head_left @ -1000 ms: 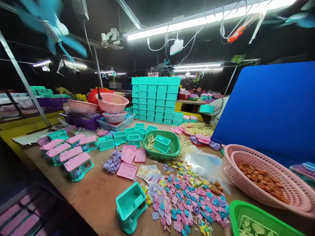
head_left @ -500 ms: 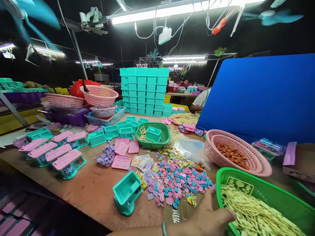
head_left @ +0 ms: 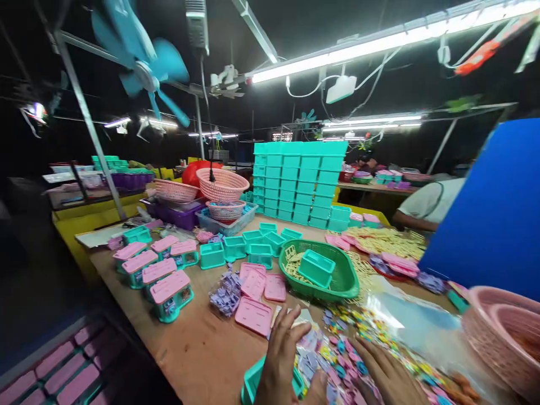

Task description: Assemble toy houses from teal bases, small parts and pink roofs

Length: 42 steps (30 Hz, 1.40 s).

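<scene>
My left hand [head_left: 282,357] is at the bottom centre, fingers raised and spread, with nothing seen in it. Behind it a teal plastic box [head_left: 252,376] is partly hidden; I cannot tell whether the hand touches it. My right hand [head_left: 386,368] reaches over a pile of small pink, blue and purple plastic pieces [head_left: 333,351], its fingers stretched out and slightly blurred. Beside my left fingertips lie a printed packet [head_left: 310,337] and pink lids [head_left: 253,316]. Clear-bagged purple pieces [head_left: 226,293] sit farther left.
A green basket [head_left: 352,275] holds a teal box and cream frames. Lidded boxes [head_left: 171,289] stand at left, below a tall teal stack [head_left: 299,183]. Pink baskets [head_left: 493,332] and a blue panel [head_left: 498,208] flank the right; a person's arm [head_left: 411,219] shows behind.
The view has swung left. My right hand has moved from the green basket of cream pieces to the small-piece pile. My left hand has come into view by the near teal box.
</scene>
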Tool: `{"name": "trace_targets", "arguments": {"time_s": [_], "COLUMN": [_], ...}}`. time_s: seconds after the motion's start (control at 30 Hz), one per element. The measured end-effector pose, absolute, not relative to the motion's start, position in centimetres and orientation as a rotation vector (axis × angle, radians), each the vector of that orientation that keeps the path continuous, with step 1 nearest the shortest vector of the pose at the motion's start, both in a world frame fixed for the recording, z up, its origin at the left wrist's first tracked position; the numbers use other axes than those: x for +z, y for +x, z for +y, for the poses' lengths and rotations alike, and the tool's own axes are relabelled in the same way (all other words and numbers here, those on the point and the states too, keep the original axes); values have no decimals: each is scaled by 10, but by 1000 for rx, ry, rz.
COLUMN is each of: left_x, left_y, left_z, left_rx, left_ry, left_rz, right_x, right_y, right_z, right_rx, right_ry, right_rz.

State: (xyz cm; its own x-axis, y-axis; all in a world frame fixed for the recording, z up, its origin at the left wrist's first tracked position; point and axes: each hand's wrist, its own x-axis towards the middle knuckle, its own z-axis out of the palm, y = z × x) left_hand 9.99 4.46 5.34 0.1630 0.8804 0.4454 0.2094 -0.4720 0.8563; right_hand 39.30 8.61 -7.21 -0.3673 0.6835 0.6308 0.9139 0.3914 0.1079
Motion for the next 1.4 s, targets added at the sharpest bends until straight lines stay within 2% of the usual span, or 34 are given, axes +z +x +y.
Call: {"name": "trace_targets", "arguments": {"time_s": [0.2,0.47,0.57,0.77,0.87,1.07,1.23,1.4], "left_x": [47,11,6,-9,-12,-5,-4,-4], "left_y": [49,45,40,32,40,57,61,54], "left_z": [100,137,145,169,184,195,212,226], "left_rx": [1112,1015,1097,1122,1099,1070,965,875], "left_ry": [1609,1352,1354,1277,1253,1227,1086,1131], "left_rz": [1238,1239,1209,1122,1084,1073,1097,1049], "right_x": [-63,-77,-45,70,94,63,21,6], "right_y": [358,379,404,433,438,396,337,308], "right_z": [216,249,237,186,173,165,194,215], "right_rx": [-825,-693,-742,-880,-864,-375,-269,-220], "right_ry": [-1471,-1344,-1428,-2010,-2143,-2104,-1994,-1954], "right_rz": [-2172,-2174,-2167,-2012,-1929,-2004,-2114,-2132]}}
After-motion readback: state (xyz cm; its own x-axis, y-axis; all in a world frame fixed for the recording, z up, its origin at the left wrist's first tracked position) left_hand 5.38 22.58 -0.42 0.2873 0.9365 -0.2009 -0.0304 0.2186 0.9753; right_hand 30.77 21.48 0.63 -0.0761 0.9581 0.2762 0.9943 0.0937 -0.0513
